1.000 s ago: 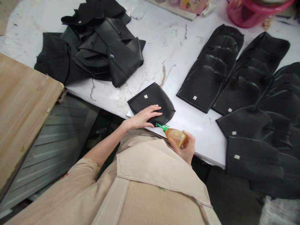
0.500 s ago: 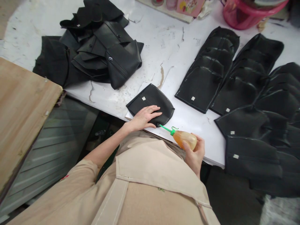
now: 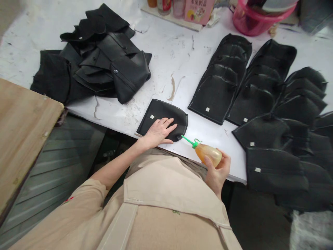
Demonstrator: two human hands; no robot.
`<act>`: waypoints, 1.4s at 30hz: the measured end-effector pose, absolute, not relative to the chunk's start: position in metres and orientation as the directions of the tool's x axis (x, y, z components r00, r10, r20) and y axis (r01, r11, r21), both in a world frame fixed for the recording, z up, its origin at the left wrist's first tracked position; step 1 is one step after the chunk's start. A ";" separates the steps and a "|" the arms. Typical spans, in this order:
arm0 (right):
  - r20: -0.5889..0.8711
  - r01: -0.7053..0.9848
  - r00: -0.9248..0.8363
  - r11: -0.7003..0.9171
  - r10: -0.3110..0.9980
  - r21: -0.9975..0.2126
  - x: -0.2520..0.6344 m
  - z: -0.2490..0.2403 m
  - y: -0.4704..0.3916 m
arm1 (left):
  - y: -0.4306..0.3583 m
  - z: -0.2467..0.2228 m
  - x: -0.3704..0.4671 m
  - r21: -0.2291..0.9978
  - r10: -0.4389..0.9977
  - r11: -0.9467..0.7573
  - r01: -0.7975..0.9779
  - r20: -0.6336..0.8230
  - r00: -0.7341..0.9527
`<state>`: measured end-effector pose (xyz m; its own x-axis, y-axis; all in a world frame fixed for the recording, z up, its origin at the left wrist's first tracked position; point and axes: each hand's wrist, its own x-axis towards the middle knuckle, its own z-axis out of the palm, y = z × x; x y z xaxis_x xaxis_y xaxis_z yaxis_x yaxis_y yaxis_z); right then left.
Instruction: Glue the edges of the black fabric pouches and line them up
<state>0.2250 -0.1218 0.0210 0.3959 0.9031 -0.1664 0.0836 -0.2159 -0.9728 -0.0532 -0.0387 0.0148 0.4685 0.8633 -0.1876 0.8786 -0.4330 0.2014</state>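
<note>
A black leather-like piece [image 3: 170, 110] with a rounded right end and a small white tag lies by the table's front edge. My left hand [image 3: 159, 132] rests flat on it, fingers spread. In my right hand [image 3: 217, 170] is a squeeze bottle [image 3: 208, 153] of amber liquid, probably glue, with a long green nozzle. The bottle lies tilted, its nozzle tip at the lower right rim of the black piece; whether the tip touches cannot be made out. The nozzle's small green cap hangs open beside it.
A loose heap of black pieces [image 3: 96, 69] lies at the back left. Overlapping rows of similar tagged pieces [image 3: 208, 93] cover the right side. Behind stand a pink basin [image 3: 249, 21] and a pink box [image 3: 196, 12]. A wooden board [image 3: 23, 125] juts in at left.
The black piece has turned slightly counterclockwise under my left hand. The bottle's nozzle has shifted right and a little up along the rounded rim. The whole view has shifted slightly.
</note>
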 end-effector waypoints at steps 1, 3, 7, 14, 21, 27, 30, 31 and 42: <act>-0.155 0.091 0.393 -0.206 0.906 -0.974 0.223 0.021 -0.122 | -0.039 0.015 -0.049 0.173 0.871 -0.428 0.887 -0.184 0.456; -0.125 0.126 0.389 -0.187 0.913 -0.974 0.222 0.021 -0.124 | -0.040 0.014 -0.041 0.136 0.885 -0.411 0.901 -0.176 0.430; -0.019 0.269 0.325 -0.112 0.945 -0.957 0.225 0.012 -0.129 | -0.043 0.014 -0.028 0.105 0.909 -0.360 0.927 -0.184 0.373; 0.155 0.412 0.194 0.063 0.969 -0.909 0.222 -0.005 -0.135 | -0.042 0.020 -0.021 0.107 0.917 -0.316 0.943 -0.220 0.333; 0.347 0.586 0.063 0.247 0.936 -0.772 0.217 -0.005 -0.131 | -0.042 0.024 -0.025 0.106 0.902 -0.332 0.937 -0.254 0.349; 0.500 0.668 -0.071 0.414 0.863 -0.619 0.217 0.004 -0.127 | -0.043 0.028 -0.025 0.115 0.883 -0.369 0.923 -0.266 0.386; 0.514 0.676 -0.079 0.425 0.854 -0.602 0.217 0.007 -0.125 | -0.039 0.028 -0.030 0.158 0.862 -0.406 0.900 -0.260 0.435; 0.517 0.678 -0.072 0.422 0.853 -0.602 0.217 0.007 -0.125 | -0.038 0.027 -0.032 0.177 0.855 -0.420 0.890 -0.253 0.453; 0.490 0.704 -0.031 0.367 0.871 -0.609 0.220 0.008 -0.128 | -0.032 0.023 -0.041 0.239 0.880 -0.384 0.892 -0.200 0.432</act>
